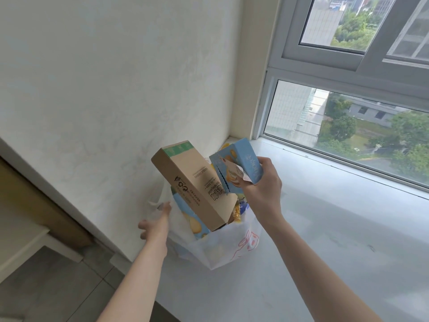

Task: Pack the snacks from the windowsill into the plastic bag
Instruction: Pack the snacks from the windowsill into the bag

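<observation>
The white plastic bag (222, 249) stands at the windowsill's (336, 240) left edge, by the wall. A brown carton (197, 184) juts tilted from its mouth beside a blue biscuit box (192, 219). The right hand (260, 187) grips another blue box (246, 163) above the bag, fingers curled round it. The left hand (157, 219) holds the bag's rim; its fingers are mostly hidden.

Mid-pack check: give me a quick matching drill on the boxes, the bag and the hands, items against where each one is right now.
Items:
1. brown cardboard box
2. open blue box
3. plastic bag
4. left hand

Places:
A. in the right hand's grip, above the bag
B. standing on the windowsill
C. at the bag's left edge
D. sticking tilted out of the bag's mouth

Pairs: 1-D, 2-A, 3-B, 4-C
</observation>
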